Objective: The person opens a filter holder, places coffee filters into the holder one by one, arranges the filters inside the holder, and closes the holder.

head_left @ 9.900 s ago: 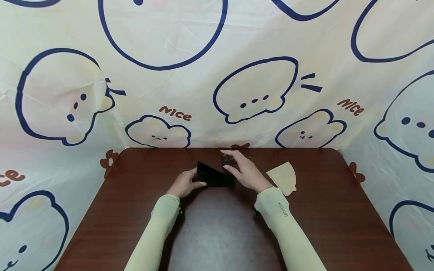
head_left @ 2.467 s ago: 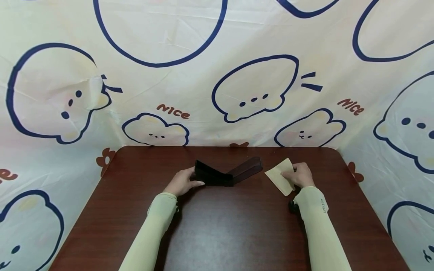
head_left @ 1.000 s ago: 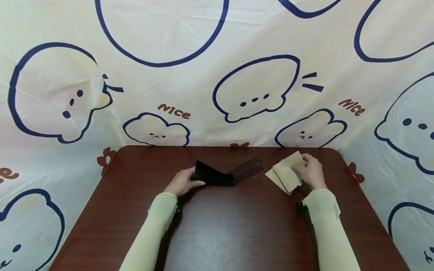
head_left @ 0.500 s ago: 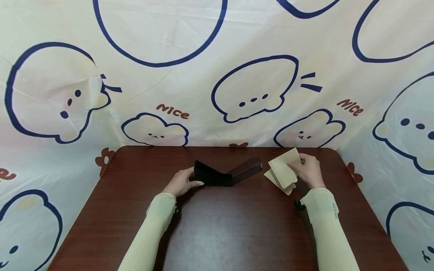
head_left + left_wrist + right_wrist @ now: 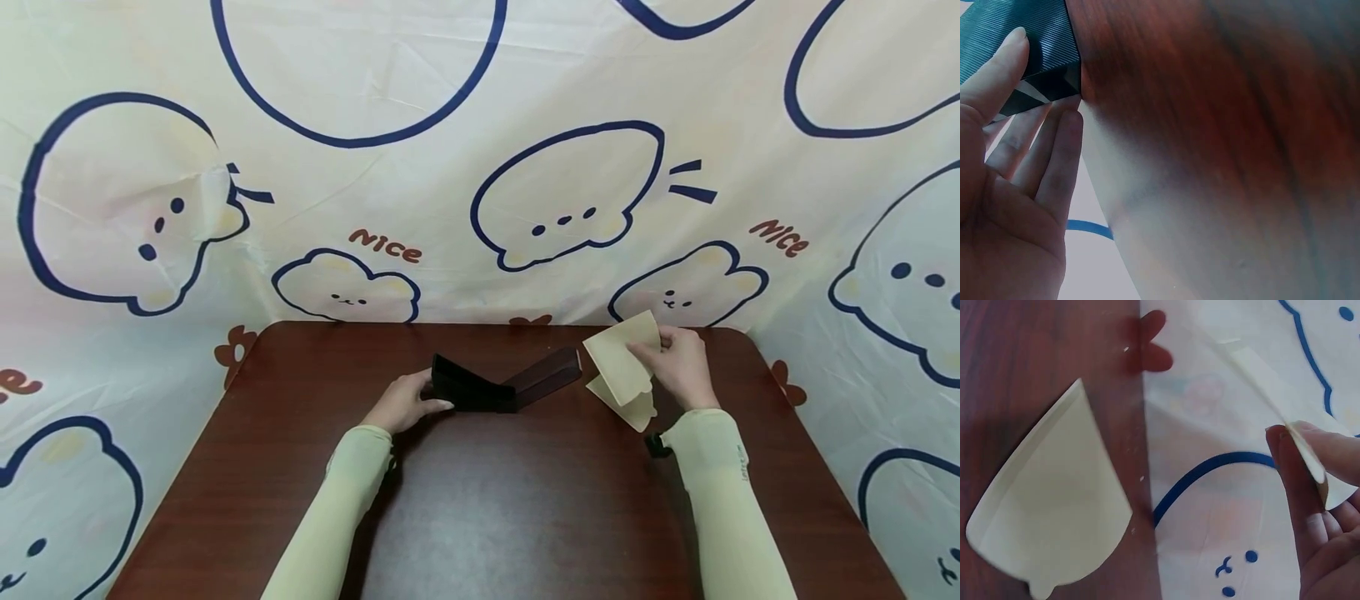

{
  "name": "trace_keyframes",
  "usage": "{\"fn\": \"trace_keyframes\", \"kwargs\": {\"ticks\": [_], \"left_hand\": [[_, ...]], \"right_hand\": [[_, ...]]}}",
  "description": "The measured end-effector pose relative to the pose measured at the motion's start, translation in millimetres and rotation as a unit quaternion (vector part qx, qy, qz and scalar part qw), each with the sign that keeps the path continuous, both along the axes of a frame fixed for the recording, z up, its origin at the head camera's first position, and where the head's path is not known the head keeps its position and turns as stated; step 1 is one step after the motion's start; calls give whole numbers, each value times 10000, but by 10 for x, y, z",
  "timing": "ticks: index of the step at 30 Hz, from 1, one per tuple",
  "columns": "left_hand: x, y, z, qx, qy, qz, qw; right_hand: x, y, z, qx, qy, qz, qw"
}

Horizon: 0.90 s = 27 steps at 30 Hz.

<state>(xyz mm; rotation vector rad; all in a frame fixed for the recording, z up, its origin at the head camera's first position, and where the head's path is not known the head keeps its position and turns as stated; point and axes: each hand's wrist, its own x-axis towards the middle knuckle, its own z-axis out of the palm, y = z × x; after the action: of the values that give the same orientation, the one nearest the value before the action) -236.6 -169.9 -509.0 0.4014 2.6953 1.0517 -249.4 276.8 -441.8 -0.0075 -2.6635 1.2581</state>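
Nearest to us, two pale sleeves (image 5: pixel 330 508) lie over the brown bench (image 5: pixel 480 517). Beyond them, about midway between the bench's left and right edges and closer to the far edge, we see the left hand (image 5: pixel 402 404) gripping the left end of a ribbed black box (image 5: pixel 474 392), thumb on one face. A dark flap (image 5: pixel 550 372) slants from its right end toward the far edge. Toward the far right corner, one cream paper cone (image 5: pixel 1054 500) lies flat. Farther back, the right hand (image 5: pixel 681 365) pinches a second cone (image 5: pixel 619 354), which we see raised apart from the first. Behind the far edge stands a cartoon-printed cloth (image 5: pixel 442 208).
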Motion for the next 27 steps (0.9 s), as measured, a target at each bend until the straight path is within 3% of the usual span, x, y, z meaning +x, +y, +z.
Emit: {"fn": "trace_keyframes", "kwargs": {"ticks": [12, 27], "left_hand": [[-8, -10, 3, -2, -63, 45, 10000], [-15, -4, -5, 88, 40, -59, 9999]], "right_hand": [[-18, -208, 337, -621, 642, 310, 9955], [13, -431, 624, -319, 831, 365, 9954]]}}
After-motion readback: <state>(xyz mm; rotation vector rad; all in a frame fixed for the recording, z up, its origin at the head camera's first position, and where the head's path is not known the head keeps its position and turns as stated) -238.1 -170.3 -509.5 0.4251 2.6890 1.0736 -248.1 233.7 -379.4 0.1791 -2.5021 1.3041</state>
